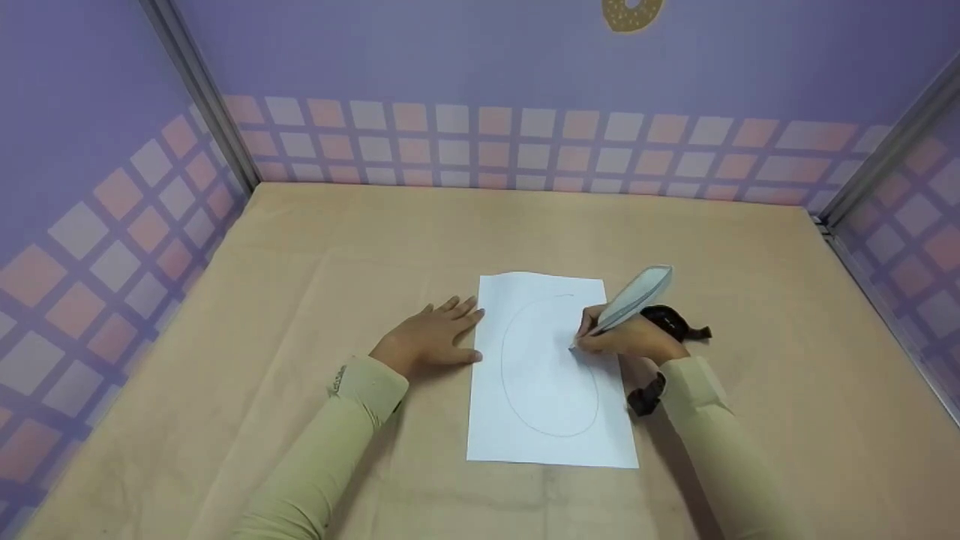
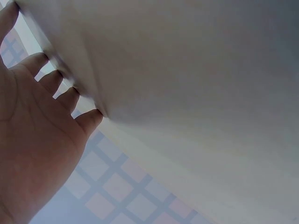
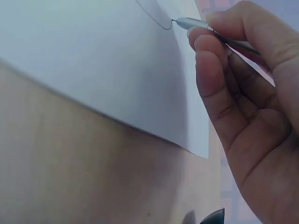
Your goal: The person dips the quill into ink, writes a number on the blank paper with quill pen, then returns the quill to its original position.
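A sheet of white paper [image 1: 551,442] lies on the table, with a thin oval line [image 1: 504,367] drawn on it, its ends apart at the upper right. My right hand [image 1: 637,337] pinches a feather-topped pen [image 1: 636,298] between thumb and fingers. In the right wrist view the pen's point touches the paper at the end of the dark line, and the other fingers curl in below. My left hand [image 1: 431,337] rests beside the paper's left edge, fingers spread, with thumb and fingertips at the edge. The left wrist view shows its palm and fingertips [image 2: 96,114] on the surface.
A tan cloth-like cover [image 1: 360,240] spreads over the table. A black device with a strap [image 1: 667,322] sits around my right wrist. Behind stands a purple wall [image 1: 420,52] with pink and white checks, and metal posts [image 1: 217,112] rise at the corners.
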`<act>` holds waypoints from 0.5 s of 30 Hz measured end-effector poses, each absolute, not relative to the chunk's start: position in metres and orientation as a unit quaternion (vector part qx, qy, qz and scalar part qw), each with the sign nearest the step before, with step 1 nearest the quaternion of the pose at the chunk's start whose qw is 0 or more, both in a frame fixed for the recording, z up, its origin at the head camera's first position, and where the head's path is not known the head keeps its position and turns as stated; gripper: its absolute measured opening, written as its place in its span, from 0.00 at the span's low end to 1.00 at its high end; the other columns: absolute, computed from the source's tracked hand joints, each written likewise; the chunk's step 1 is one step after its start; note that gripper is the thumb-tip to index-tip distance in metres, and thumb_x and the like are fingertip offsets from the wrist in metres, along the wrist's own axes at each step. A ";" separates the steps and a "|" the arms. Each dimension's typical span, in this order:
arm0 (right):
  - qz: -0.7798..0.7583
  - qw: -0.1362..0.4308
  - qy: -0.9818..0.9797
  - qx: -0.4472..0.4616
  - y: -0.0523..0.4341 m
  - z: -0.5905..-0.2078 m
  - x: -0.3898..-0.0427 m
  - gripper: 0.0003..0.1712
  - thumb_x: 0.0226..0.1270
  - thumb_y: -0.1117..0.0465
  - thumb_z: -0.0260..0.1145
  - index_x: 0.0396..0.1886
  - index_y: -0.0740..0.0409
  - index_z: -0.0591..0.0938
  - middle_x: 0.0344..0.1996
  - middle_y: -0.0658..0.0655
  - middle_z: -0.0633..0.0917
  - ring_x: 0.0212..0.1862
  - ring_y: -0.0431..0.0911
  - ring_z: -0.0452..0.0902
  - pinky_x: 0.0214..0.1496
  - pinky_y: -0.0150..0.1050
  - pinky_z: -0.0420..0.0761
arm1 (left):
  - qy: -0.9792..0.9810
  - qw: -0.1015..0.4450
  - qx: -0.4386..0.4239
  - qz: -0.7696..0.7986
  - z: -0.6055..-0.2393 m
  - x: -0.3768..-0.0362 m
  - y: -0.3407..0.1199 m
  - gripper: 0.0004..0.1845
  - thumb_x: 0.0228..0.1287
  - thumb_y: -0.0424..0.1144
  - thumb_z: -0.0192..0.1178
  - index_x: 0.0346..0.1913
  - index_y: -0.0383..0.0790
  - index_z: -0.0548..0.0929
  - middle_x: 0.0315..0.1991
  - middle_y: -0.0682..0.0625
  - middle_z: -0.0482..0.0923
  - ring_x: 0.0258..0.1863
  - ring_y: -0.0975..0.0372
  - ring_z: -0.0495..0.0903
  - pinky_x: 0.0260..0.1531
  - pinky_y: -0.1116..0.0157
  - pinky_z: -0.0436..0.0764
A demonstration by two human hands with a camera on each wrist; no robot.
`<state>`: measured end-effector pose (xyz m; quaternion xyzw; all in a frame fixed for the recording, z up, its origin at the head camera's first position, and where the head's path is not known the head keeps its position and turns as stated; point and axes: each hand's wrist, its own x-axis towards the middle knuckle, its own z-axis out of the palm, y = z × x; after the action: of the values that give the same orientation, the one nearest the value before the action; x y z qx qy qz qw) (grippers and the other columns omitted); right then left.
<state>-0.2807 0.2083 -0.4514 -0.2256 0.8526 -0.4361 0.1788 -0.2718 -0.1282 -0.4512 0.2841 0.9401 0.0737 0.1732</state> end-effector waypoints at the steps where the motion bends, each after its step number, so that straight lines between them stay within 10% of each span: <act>1: -0.441 0.178 0.850 -0.226 0.207 -0.452 -0.281 0.06 0.58 0.64 0.70 0.28 0.61 0.80 0.21 0.46 0.77 0.24 0.38 0.67 0.27 0.29 0.66 | 0.940 0.172 0.285 0.074 -0.451 -0.272 -0.128 0.42 0.67 0.66 0.45 0.77 0.50 0.48 0.79 0.52 0.38 0.78 0.52 0.40 0.74 0.45 0.47; 15: -0.462 0.163 0.837 -0.244 0.195 -0.455 -0.281 0.07 0.58 0.63 0.71 0.28 0.61 0.80 0.26 0.48 0.82 0.28 0.38 0.69 0.33 0.29 0.69 | 0.943 0.176 0.275 0.071 -0.450 -0.270 -0.127 0.43 0.66 0.67 0.45 0.77 0.52 0.47 0.79 0.54 0.37 0.78 0.53 0.40 0.75 0.47 0.46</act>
<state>-0.2808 0.1949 -0.4552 -0.2444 0.8370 -0.4617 0.1629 -0.2703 -0.1275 -0.4501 0.2746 0.9426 0.0711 0.1763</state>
